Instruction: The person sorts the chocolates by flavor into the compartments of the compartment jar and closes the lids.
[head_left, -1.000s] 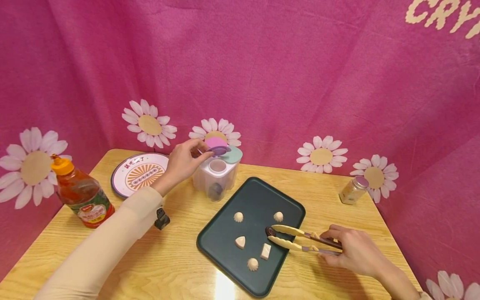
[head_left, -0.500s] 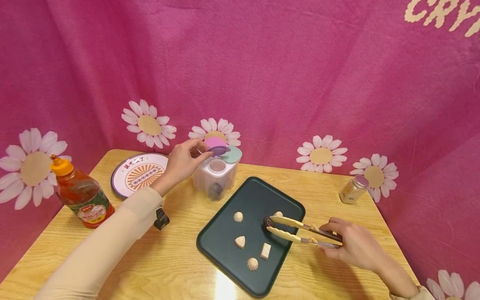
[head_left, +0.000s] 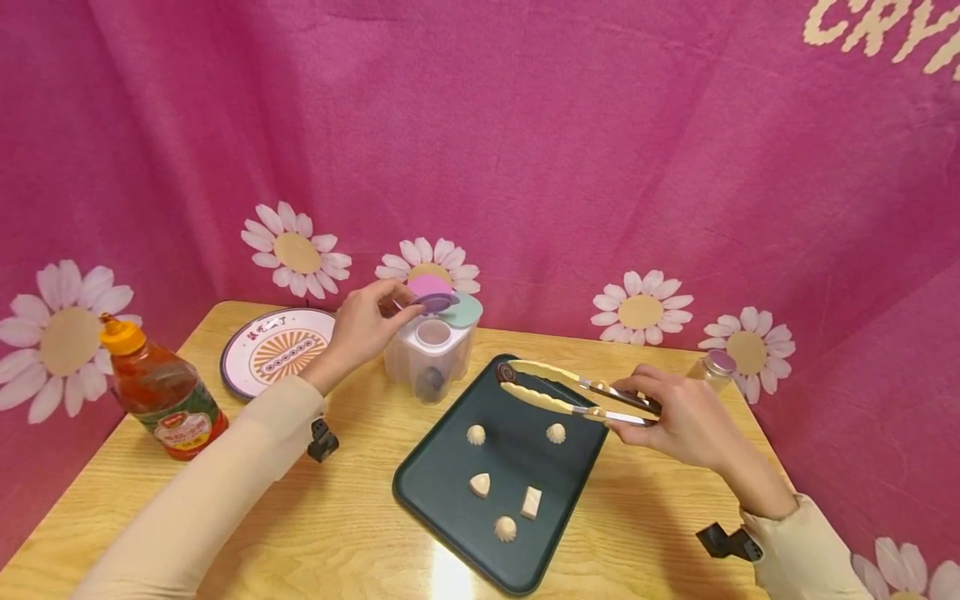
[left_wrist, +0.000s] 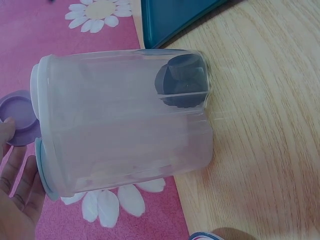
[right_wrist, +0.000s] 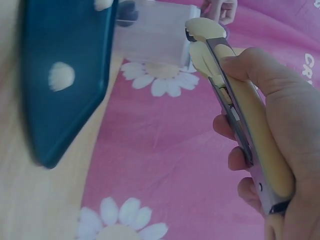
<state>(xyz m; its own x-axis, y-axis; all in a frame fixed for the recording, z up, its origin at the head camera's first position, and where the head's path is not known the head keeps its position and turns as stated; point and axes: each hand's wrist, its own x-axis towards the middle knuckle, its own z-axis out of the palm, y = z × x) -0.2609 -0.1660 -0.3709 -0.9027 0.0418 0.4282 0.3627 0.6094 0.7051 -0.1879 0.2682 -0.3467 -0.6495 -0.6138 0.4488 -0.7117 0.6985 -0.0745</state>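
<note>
My left hand [head_left: 371, 325] pinches the raised purple flip lid [left_wrist: 20, 117] of a clear, multi-compartment storage container [left_wrist: 115, 115]. Beneath that lid, a round opening [head_left: 434, 332] shows, and dark pieces [left_wrist: 182, 80] lie at the container's bottom. In my right hand [head_left: 686, 417] is a pair of tongs [right_wrist: 257, 120] with cream tips and dark handles. Its tips grip a dark swirled chocolate-like piece [head_left: 506, 373], held over the far-left part of the dark green tray [head_left: 442, 479]. Pale pieces stay on the tray, among them a ridged dome [head_left: 506, 528] and a rectangular block [head_left: 531, 502].
On the left stand a red sauce bottle [head_left: 168, 392] and a round patterned plate [head_left: 262, 337]. A small purple-lidded jar [head_left: 716, 367] stands at the right back, partly behind my right hand. Pink flowered cloth [head_left: 525, 167] hangs behind the wooden table [head_left: 337, 517].
The right hand has lifted the dark piece with the tongs and carried it left and away from me, toward the container. The left hand stays put, still holding the lid up.
</note>
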